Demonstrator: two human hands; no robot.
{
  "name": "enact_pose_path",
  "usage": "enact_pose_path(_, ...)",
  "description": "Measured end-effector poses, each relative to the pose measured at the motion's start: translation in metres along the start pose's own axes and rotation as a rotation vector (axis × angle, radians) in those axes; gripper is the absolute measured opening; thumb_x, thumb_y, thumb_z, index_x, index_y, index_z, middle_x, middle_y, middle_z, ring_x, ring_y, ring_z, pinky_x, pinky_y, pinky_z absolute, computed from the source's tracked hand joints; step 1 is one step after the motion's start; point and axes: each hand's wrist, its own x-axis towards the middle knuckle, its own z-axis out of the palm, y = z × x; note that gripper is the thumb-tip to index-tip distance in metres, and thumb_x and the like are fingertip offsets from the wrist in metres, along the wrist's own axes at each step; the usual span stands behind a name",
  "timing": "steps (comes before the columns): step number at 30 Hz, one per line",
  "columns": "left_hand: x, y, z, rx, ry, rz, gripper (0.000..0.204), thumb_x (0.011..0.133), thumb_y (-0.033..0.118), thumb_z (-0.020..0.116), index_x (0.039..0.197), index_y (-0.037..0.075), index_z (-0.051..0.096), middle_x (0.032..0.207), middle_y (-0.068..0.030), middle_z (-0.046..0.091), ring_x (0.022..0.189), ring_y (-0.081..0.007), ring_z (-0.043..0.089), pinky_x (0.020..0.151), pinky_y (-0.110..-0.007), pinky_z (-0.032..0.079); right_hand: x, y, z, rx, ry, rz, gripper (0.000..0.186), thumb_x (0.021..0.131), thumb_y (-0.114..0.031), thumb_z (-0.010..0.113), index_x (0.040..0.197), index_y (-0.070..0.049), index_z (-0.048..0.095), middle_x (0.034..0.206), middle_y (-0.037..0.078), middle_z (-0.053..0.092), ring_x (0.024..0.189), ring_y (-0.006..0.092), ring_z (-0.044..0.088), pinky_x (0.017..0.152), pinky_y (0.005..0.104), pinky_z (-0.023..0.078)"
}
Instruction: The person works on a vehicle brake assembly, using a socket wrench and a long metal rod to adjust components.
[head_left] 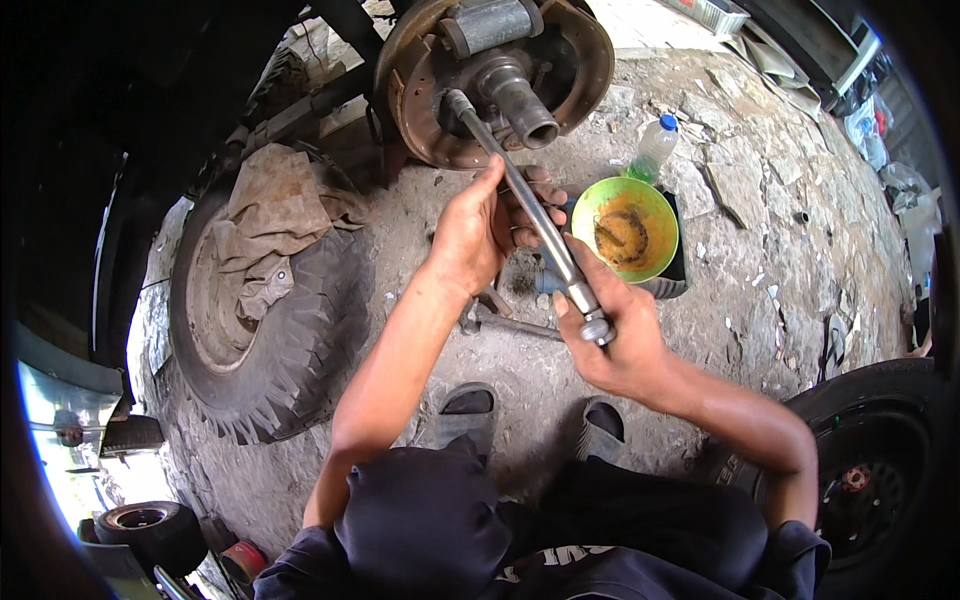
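A long steel socket wrench (535, 215) slants from the brake assembly (415, 90), its socket end (460, 105) at a spot on the backing plate left of the protruding hub spindle (530, 120). My left hand (475, 230) is closed loosely around the middle of the bar, thumb on top and fingers curled on its far side. My right hand (620, 340) grips the bar's near end beside the round head. Below the bar another metal tool (520, 325) lies on the ground, partly hidden by my hands.
A large treaded tire with a cloth (270, 220) lies at left, another wheel (855, 475) at lower right. A green bowl with orange residue (650, 230) and a plastic bottle (652, 150) sit right of the brake. My sandaled feet (465, 410) are below, on rough ground; plastic bags (868, 130) line the right edge.
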Motion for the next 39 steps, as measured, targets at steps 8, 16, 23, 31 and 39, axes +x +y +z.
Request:
enact_pose_path(8, -0.014, -0.004, 0.014, 0.23, 0.051, 0.021, 0.051, 0.097, 0.05, 0.05, 0.105, 0.001, 0.059, 0.085, -0.0119, 0.068, 0.075, -0.024, 0.07, 0.064, -0.032, 0.056, -0.022, -0.032, 0.016, 1.403, 0.065, 0.664, 0.053, 0.095, -0.024, 0.051, 0.143, -0.005, 0.037, 0.072, 0.0, 0.042, 0.062, 0.0084, 0.04, 0.059, 0.0262, 0.036)
enact_pose_path(16, -0.025, -0.012, 0.011, 0.148, 0.009, -0.004, 0.054, 0.099, 0.055, 0.04, 0.107, 0.003, 0.055, 0.081, -0.0106, 0.067, 0.071, -0.0248, 0.068, 0.062, -0.033, 0.052, -0.02, -0.038, -0.013, -0.068, -0.196, 0.195, 0.062, 0.087, -0.009, 0.062, 0.14, 0.005, 0.034, 0.088, 0.02, 0.058, 0.067, 0.0299, 0.062, 0.059, 0.038, 0.049)
enact_pose_path(23, -0.009, -0.003, 0.013, 0.062, -0.057, 0.012, 0.052, 0.1, 0.054, 0.036, 0.107, 0.006, 0.054, 0.081, -0.0101, 0.064, 0.073, -0.0238, 0.066, 0.07, -0.035, 0.051, -0.004, -0.037, -0.014, -0.341, -0.125, 0.0, 0.059, 0.084, -0.007, 0.063, 0.135, 0.008, 0.037, 0.089, 0.023, 0.057, 0.068, 0.0412, 0.061, 0.059, 0.0469, 0.051)
enact_pose_path(31, -0.004, 0.012, -0.005, 0.592, 0.247, 0.106, 0.064, 0.097, 0.059, 0.041, 0.103, 0.0, 0.064, 0.075, -0.0098, 0.067, 0.055, -0.0194, 0.061, 0.059, -0.032, 0.05, -0.003, -0.036, -0.013, -0.499, -0.218, 0.014, 0.062, 0.086, -0.013, 0.061, 0.138, 0.008, 0.035, 0.087, 0.021, 0.055, 0.065, 0.0393, 0.061, 0.059, 0.0469, 0.053)
enact_pose_path(39, 0.046, 0.115, -0.041, 1.403, 0.578, 1.473, 0.049, 0.094, 0.036, 0.06, 0.124, -0.002, 0.051, 0.114, -0.0194, 0.059, 0.102, -0.0318, 0.06, 0.093, -0.041, 0.045, -0.002, -0.031, -0.02, -0.482, -0.271, -0.005, 0.063, 0.086, -0.009, 0.061, 0.141, 0.005, 0.034, 0.09, 0.024, 0.057, 0.065, 0.0407, 0.061, 0.058, 0.047, 0.052)
